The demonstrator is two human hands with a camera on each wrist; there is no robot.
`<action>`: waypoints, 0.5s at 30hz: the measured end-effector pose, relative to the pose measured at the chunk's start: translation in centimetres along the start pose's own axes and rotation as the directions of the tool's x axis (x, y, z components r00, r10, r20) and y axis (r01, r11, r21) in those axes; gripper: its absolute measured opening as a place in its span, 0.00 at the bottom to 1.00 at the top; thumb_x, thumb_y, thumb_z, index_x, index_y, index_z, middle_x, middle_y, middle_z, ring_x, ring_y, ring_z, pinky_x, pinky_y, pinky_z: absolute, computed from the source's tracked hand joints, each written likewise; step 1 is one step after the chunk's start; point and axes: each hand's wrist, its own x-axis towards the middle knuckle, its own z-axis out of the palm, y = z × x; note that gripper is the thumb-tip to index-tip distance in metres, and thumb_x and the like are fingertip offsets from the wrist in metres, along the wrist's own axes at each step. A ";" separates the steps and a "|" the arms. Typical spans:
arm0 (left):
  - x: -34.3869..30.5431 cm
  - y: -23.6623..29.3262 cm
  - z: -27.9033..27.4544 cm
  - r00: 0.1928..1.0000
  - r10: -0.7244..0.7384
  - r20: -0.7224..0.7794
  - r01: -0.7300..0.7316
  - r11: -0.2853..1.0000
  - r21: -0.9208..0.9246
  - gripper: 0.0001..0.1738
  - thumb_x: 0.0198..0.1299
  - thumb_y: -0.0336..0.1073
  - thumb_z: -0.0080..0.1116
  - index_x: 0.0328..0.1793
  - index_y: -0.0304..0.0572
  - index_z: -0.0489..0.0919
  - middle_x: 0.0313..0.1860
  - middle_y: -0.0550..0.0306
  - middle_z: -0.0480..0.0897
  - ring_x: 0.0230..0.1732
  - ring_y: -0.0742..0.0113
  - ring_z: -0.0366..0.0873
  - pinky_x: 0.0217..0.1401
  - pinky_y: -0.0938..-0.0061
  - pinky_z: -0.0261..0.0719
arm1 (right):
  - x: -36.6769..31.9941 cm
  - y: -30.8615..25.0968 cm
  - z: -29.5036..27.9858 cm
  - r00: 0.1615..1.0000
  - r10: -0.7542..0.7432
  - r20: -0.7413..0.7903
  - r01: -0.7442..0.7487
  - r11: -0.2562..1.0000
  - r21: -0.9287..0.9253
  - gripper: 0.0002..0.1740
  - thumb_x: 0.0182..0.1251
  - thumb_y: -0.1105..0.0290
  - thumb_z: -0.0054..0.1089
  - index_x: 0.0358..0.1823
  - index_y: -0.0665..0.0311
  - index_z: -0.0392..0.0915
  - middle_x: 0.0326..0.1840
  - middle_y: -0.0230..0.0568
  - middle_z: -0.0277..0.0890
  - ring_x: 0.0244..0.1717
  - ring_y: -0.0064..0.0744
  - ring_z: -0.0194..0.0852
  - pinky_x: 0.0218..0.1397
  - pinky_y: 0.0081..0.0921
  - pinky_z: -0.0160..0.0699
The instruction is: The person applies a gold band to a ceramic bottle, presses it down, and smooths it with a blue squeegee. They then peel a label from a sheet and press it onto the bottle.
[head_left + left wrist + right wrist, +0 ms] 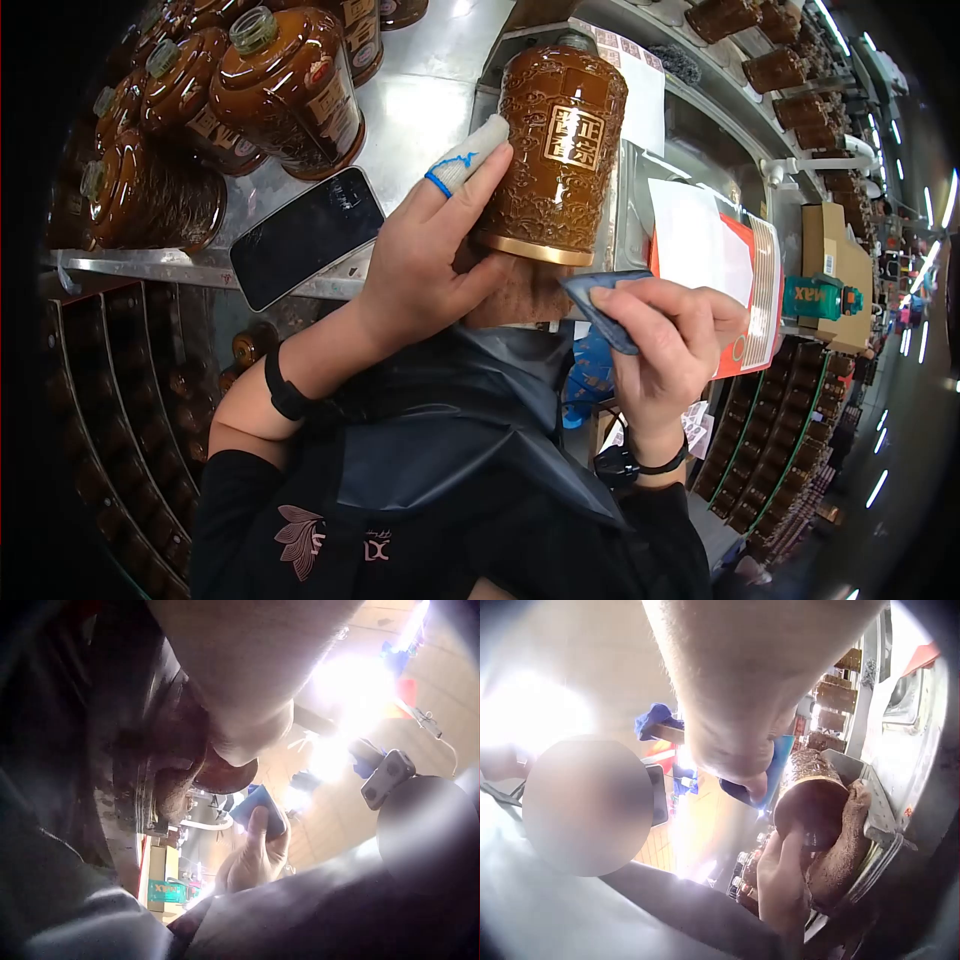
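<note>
Treat the brown bottle (pixel 560 190) beyond the black apron (pixel 430 455) as likely hefty, slick and breakable, best held near its base, as gripped by the left hand (pixel 425 255), with a blue pad (pixel 610 328) pinched in the right hand (pixel 672 345).

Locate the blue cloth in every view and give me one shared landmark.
Head: the blue cloth is right of centre.
Left wrist: blue cloth, just below centre.
Right wrist: blue cloth, slightly right of centre, partly hidden.
Shared landmark: the right hand pinching it.
</note>
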 end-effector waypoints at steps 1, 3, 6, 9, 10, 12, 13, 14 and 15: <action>0.3 0.3 -0.3 0.999 0.035 0.018 -0.036 0.997 0.075 0.49 0.50 0.33 0.75 0.81 0.35 0.69 0.75 0.32 0.73 0.77 0.35 0.69 0.77 0.54 0.70 | 0.1 0.0 0.0 1.000 -0.001 -0.001 0.001 1.000 0.000 0.19 0.48 0.72 0.75 0.44 0.48 0.93 0.43 0.22 0.86 0.44 0.28 0.68 0.54 0.27 0.57; 1.0 0.8 -0.6 0.997 0.065 0.037 -0.070 0.986 0.152 0.50 0.50 0.32 0.74 0.82 0.35 0.68 0.78 0.31 0.69 0.82 0.35 0.63 0.81 0.54 0.64 | 0.2 0.0 0.0 1.000 -0.002 -0.010 0.002 1.000 0.001 0.19 0.48 0.72 0.75 0.45 0.48 0.93 0.44 0.22 0.86 0.45 0.30 0.67 0.55 0.27 0.57; 2.2 1.8 0.2 0.984 0.180 -0.008 -0.179 0.978 0.110 0.49 0.47 0.37 0.76 0.80 0.46 0.72 0.69 0.43 0.76 0.82 0.33 0.61 0.79 0.47 0.68 | 0.4 -0.2 0.3 1.000 0.006 0.009 -0.006 0.999 0.032 0.19 0.49 0.72 0.75 0.45 0.48 0.93 0.44 0.22 0.86 0.44 0.30 0.67 0.55 0.27 0.58; 2.8 1.8 1.1 0.972 0.223 0.075 -0.230 0.967 0.105 0.49 0.49 0.33 0.75 0.81 0.44 0.71 0.75 0.38 0.73 0.84 0.32 0.59 0.80 0.49 0.65 | 0.7 -0.5 0.4 1.000 0.011 -0.011 -0.011 0.999 0.031 0.18 0.49 0.72 0.75 0.44 0.48 0.93 0.45 0.22 0.85 0.45 0.30 0.68 0.55 0.28 0.58; 3.1 2.3 1.0 0.977 0.205 0.054 -0.209 0.975 0.079 0.49 0.46 0.30 0.76 0.80 0.44 0.73 0.74 0.37 0.75 0.84 0.33 0.60 0.79 0.49 0.68 | 0.8 -0.4 0.6 1.000 0.011 -0.012 -0.011 0.999 0.031 0.18 0.49 0.72 0.75 0.44 0.48 0.93 0.45 0.22 0.85 0.45 0.30 0.68 0.55 0.28 0.58; 3.3 2.3 0.9 0.978 0.195 0.072 -0.202 0.975 0.095 0.49 0.44 0.28 0.76 0.79 0.44 0.74 0.73 0.38 0.76 0.83 0.34 0.62 0.78 0.51 0.70 | 1.1 -0.2 1.1 1.000 -0.003 -0.030 0.004 1.000 0.026 0.17 0.50 0.72 0.75 0.44 0.48 0.93 0.44 0.22 0.85 0.46 0.31 0.68 0.55 0.28 0.59; 3.3 2.2 0.8 0.979 0.181 0.090 -0.191 0.976 0.109 0.49 0.42 0.26 0.76 0.78 0.44 0.75 0.72 0.38 0.77 0.82 0.35 0.64 0.76 0.52 0.73 | 1.2 -0.2 1.4 1.000 0.002 -0.030 -0.001 1.000 0.027 0.17 0.50 0.72 0.75 0.44 0.48 0.93 0.44 0.22 0.85 0.46 0.31 0.68 0.55 0.28 0.59; 3.4 2.1 0.6 0.979 0.180 0.094 -0.189 0.976 0.108 0.49 0.42 0.26 0.76 0.78 0.44 0.75 0.72 0.38 0.77 0.82 0.35 0.64 0.76 0.52 0.73 | 1.2 -0.2 1.6 0.999 -0.014 -0.037 0.015 0.999 0.036 0.17 0.50 0.72 0.75 0.43 0.48 0.92 0.44 0.22 0.85 0.46 0.31 0.68 0.55 0.28 0.59; 3.5 2.0 0.4 0.978 0.181 0.106 -0.193 0.974 0.118 0.49 0.41 0.25 0.75 0.77 0.44 0.76 0.71 0.40 0.79 0.81 0.37 0.66 0.75 0.53 0.75 | 1.2 -0.2 1.8 0.998 -0.031 -0.047 0.033 0.998 0.045 0.16 0.50 0.72 0.75 0.43 0.48 0.92 0.43 0.22 0.84 0.46 0.31 0.68 0.55 0.28 0.59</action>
